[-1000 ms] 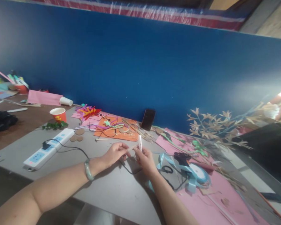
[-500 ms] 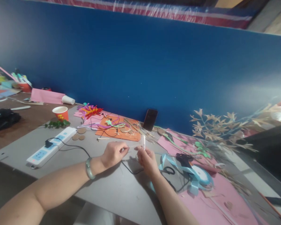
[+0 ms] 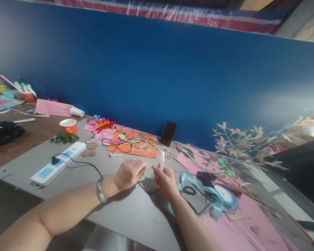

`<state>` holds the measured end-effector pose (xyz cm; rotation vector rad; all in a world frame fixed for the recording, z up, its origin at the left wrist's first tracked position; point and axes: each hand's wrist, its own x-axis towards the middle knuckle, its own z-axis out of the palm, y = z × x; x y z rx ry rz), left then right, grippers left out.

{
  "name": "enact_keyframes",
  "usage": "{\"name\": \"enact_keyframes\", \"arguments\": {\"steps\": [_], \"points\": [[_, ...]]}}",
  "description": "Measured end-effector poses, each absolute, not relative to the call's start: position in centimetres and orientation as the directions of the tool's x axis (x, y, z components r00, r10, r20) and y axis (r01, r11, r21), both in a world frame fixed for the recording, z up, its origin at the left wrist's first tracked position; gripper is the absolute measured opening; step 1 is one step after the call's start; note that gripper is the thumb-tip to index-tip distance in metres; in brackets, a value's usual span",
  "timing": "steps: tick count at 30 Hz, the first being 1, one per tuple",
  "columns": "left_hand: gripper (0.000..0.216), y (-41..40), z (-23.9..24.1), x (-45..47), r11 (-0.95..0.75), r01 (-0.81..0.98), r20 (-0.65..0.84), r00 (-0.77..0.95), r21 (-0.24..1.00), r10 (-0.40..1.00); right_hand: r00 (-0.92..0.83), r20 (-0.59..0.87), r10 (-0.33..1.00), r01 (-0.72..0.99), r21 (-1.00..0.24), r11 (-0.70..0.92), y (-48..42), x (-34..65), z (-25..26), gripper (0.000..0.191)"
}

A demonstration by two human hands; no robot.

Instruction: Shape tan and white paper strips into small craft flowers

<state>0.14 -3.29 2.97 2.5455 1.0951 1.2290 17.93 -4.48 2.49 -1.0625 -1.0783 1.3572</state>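
Above the grey tabletop, my left hand (image 3: 131, 173) has its fingers pinched together, pointing right, with a jade-coloured bangle (image 3: 101, 190) on the wrist. A thin pale strand, too fine to name, seems to run from those fingertips toward my right hand (image 3: 165, 178). That hand is closed around a slim white stick (image 3: 162, 160) with small dark marks, which stands nearly upright above the thumb. A small loop of something thin shows beside the right fingers. The fingertips of the two hands are a short way apart.
A white power strip (image 3: 58, 164) with a black plug lies left, near a red paper cup (image 3: 69, 127). Behind are orange craft paper (image 3: 146, 149) and a leaning phone (image 3: 168, 134). Blue ribbon (image 3: 226, 195), a black glue gun (image 3: 206, 178) and pink paper (image 3: 240, 223) lie right.
My left hand has turned so its back faces up more, and its fingertips have come closer to my right hand. The right hand and white stick have barely shifted.
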Motion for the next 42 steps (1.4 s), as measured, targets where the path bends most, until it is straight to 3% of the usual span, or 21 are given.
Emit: {"name": "enact_keyframes", "arguments": {"steps": [3, 6, 8, 12, 17, 23, 31, 37, 42], "points": [[0.022, -2.8, 2.6, 0.5, -0.473, 0.326, 0.378, 0.313, 0.819, 0.871, -0.042, -0.019, 0.999, -0.202, -0.979, -0.027, -4.4, 18.1, 2.5, 0.031], [0.023, -2.5, 2.5, 1.0, -0.149, 0.067, 0.116, 0.359, 0.987, 0.926, -0.047, -0.008, 0.999, -0.193, -0.981, -0.017, -4.3, 18.2, 2.5, 0.031], [0.028, -2.5, 2.7, 1.2, -0.05, -0.006, 0.049, 0.4, 0.999, 0.915, -0.057, -0.01, 0.998, -0.186, -0.982, -0.02, -4.3, 18.3, 2.4, 0.03], [0.03, -2.8, 3.2, 1.3, -0.029, -0.037, 0.042, 0.425, 0.999, 0.904, -0.063, -0.022, 0.998, -0.176, -0.984, -0.032, -4.3, 18.2, 2.2, 0.029], [0.026, -2.9, 3.7, 1.3, 0.092, -0.126, -0.027, 0.438, 0.988, 0.898, -0.036, -0.054, 0.998, -0.273, -0.96, -0.062, -4.4, 18.1, 2.4, 0.027], [0.018, -2.5, 3.3, 1.5, 0.412, -0.279, -0.223, 0.522, 0.867, 0.823, -0.055, -0.049, 0.997, -0.284, -0.957, -0.063, -4.4, 18.4, 2.7, 0.039], [0.014, -2.2, 2.9, 1.4, 0.574, -0.31, -0.324, 0.583, 0.758, 0.745, -0.09, -0.023, 0.996, -0.232, -0.972, -0.043, -4.6, 18.2, 2.8, 0.035], [0.026, -2.4, 2.6, 1.5, 0.507, -0.203, -0.315, 0.579, 0.838, 0.752, -0.069, -0.023, 0.997, -0.175, -0.984, -0.035, -4.6, 18.1, 2.9, 0.027], [0.039, -3.0, 2.9, 1.5, 0.145, -0.123, -0.077, 0.442, 0.982, 0.894, -0.045, -0.055, 0.997, -0.13, -0.99, -0.06, -4.5, 18.1, 3.0, 0.031]]}}
